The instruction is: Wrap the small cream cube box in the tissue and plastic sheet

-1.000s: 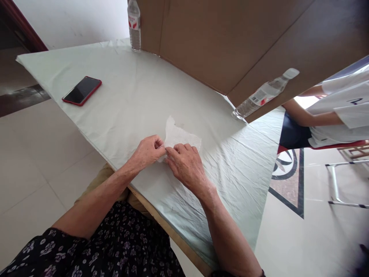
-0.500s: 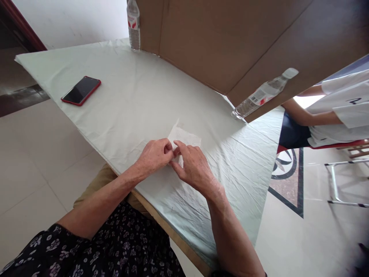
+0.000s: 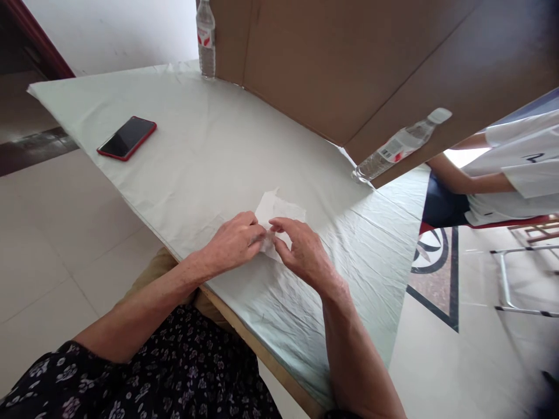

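A thin white tissue (image 3: 288, 210) lies on the cloth-covered table, partly under both hands, its left part raised in a fold. My left hand (image 3: 238, 241) is closed at the tissue's left edge, thumb and fingers pinching the white sheet. Close beside it, my right hand (image 3: 301, 250) has its thumb and index finger apart around the tissue's near part, the fingers curved. Whether its fingertips hold a bit of the tissue is too small to tell.
A red-cased phone (image 3: 127, 138) lies at the left. Brown cardboard panels (image 3: 314, 64) stand at the back, with one upright bottle (image 3: 206, 41) and one tilted bottle (image 3: 402, 145) against them. A person in a white shirt (image 3: 515, 174) sits at the right beyond the table (image 3: 362, 233).
The tissue's left part now shows more, raised and folded. My right hand has moved slightly right and down, away from my left hand. The left fingers have turned more palm-down.
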`<state>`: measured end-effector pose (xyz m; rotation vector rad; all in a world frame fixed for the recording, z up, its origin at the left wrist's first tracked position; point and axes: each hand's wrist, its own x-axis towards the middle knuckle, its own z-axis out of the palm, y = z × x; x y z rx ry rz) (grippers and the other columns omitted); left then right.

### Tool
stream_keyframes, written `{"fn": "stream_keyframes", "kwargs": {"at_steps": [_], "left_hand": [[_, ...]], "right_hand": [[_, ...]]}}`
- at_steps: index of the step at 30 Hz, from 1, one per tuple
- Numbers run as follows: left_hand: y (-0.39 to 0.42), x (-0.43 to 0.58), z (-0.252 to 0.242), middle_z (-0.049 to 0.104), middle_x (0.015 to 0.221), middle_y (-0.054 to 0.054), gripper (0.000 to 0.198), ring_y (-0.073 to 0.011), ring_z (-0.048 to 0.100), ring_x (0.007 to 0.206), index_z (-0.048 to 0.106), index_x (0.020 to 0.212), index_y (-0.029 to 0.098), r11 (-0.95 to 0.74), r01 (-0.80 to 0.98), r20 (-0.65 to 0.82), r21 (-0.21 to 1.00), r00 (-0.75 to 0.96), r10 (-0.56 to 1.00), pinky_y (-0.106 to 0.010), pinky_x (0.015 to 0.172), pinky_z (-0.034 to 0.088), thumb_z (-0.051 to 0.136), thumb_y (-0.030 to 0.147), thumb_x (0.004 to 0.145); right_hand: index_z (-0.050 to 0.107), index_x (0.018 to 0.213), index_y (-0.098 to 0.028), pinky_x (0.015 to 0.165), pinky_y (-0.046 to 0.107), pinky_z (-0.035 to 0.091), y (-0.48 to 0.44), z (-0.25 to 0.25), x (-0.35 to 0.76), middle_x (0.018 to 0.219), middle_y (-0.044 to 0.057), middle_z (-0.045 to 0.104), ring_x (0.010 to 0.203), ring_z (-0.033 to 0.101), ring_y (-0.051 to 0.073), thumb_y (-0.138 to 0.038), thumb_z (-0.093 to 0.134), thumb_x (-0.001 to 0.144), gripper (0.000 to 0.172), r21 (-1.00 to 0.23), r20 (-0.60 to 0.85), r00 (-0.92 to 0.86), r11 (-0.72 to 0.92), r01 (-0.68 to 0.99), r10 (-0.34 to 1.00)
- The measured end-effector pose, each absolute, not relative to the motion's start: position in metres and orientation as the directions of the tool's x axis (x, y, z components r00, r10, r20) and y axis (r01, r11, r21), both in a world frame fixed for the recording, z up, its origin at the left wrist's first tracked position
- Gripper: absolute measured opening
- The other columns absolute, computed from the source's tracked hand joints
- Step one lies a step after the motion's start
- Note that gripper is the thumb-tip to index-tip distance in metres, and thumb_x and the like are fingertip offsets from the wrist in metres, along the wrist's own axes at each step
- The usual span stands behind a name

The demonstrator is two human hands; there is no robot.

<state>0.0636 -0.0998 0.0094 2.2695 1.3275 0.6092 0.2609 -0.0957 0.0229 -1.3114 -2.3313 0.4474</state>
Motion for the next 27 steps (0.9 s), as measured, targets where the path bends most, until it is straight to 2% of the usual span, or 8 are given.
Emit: {"fn": "stream_keyframes", "kwargs": {"at_steps": [4, 7, 9, 11, 15, 19, 23, 27], "left_hand": [[-0.1, 0.063, 0.001, 0.064, 0.119, -0.012, 0.018, -0.0246, 0.059, 0.111, 0.07, 0.096, 0.016, -0.557, 0.666, 0.286, 0.495, 0.481, 0.829, -0.038, 0.093, 0.052, 0.053, 0.014, 0.091], [-0.101, 0.063, -0.001, 0.066, 0.115, -0.011, 0.015, -0.0236, 0.061, 0.109, 0.067, 0.096, 0.017, -0.561, 0.66, 0.276, 0.5, 0.492, 0.825, -0.037, 0.093, 0.053, 0.053, 0.014, 0.091], [-0.104, 0.064, 0.0, 0.066, 0.114, -0.011, 0.014, -0.0241, 0.06, 0.109, 0.065, 0.098, 0.017, -0.542, 0.672, 0.255, 0.505, 0.483, 0.837, -0.037, 0.092, 0.053, 0.053, 0.014, 0.091], [-0.106, 0.066, 0.001, 0.066, 0.113, -0.011, 0.015, -0.025, 0.06, 0.109, 0.064, 0.101, 0.016, -0.527, 0.688, 0.237, 0.498, 0.476, 0.847, -0.038, 0.092, 0.053, 0.053, 0.014, 0.091], [-0.105, 0.067, 0.004, 0.067, 0.111, -0.011, 0.014, -0.0248, 0.06, 0.105, 0.065, 0.098, 0.016, -0.557, 0.697, 0.23, 0.452, 0.512, 0.828, -0.037, 0.09, 0.051, 0.052, 0.015, 0.092], [-0.095, 0.064, 0.006, 0.069, 0.104, -0.01, 0.013, -0.0247, 0.06, 0.103, 0.066, 0.096, 0.016, -0.61, 0.688, 0.205, 0.394, 0.58, 0.788, -0.037, 0.09, 0.05, 0.054, 0.016, 0.089], [-0.088, 0.062, 0.01, 0.07, 0.103, -0.009, 0.015, -0.0249, 0.06, 0.101, 0.067, 0.099, 0.016, -0.624, 0.68, 0.149, 0.385, 0.621, 0.769, -0.037, 0.089, 0.05, 0.057, 0.017, 0.088], [-0.088, 0.062, 0.009, 0.069, 0.106, -0.009, 0.015, -0.0255, 0.06, 0.104, 0.067, 0.099, 0.017, -0.612, 0.676, 0.132, 0.41, 0.62, 0.773, -0.038, 0.09, 0.051, 0.056, 0.018, 0.089]], "right_hand": [[0.067, 0.107, -0.019, 0.086, 0.04, 0.051, -0.092, 0.029, 0.277, 0.101, 0.009, 0.075, 0.09, 0.069, 0.023, -0.026, 0.056, 0.089, 0.022, -0.493, 0.229, -0.267, 0.348, 0.798, 0.936], [0.068, 0.101, -0.02, 0.074, 0.035, 0.05, -0.096, 0.033, 0.296, 0.091, 0.006, 0.075, 0.076, 0.067, 0.02, -0.033, 0.058, 0.088, 0.021, -0.473, 0.089, -0.126, 0.153, 0.868, 0.988], [0.069, 0.096, -0.02, 0.07, 0.034, 0.048, -0.103, 0.03, 0.309, 0.086, 0.006, 0.074, 0.072, 0.066, 0.02, -0.039, 0.058, 0.088, 0.023, -0.444, -0.029, -0.064, 0.045, 0.895, 0.998], [0.069, 0.096, -0.019, 0.068, 0.033, 0.049, -0.11, 0.022, 0.319, 0.084, 0.006, 0.073, 0.07, 0.067, 0.019, -0.044, 0.057, 0.089, 0.029, -0.467, -0.131, -0.015, -0.048, 0.883, 0.991], [0.064, 0.117, -0.015, 0.057, 0.029, 0.051, -0.115, 0.003, 0.32, 0.082, 0.007, 0.072, 0.062, 0.067, 0.017, -0.049, 0.056, 0.09, 0.044, -0.624, -0.266, 0.055, -0.216, 0.751, 0.962], [0.046, 0.142, -0.011, 0.046, 0.027, 0.051, -0.112, -0.003, 0.301, 0.075, 0.003, 0.066, 0.058, 0.063, 0.017, -0.055, 0.06, 0.086, 0.073, -0.733, -0.281, 0.061, -0.255, 0.631, 0.958], [0.036, 0.151, -0.012, 0.04, 0.025, 0.048, -0.111, -0.007, 0.282, 0.074, 0.0, 0.059, 0.058, 0.057, 0.016, -0.055, 0.066, 0.081, 0.088, -0.792, -0.238, 0.119, -0.264, 0.55, 0.964], [0.031, 0.153, -0.015, 0.044, 0.024, 0.048, -0.113, -0.018, 0.273, 0.083, 0.003, 0.065, 0.063, 0.059, 0.017, -0.047, 0.07, 0.077, 0.091, -0.878, -0.194, 0.152, -0.241, 0.413, 0.969]]}}
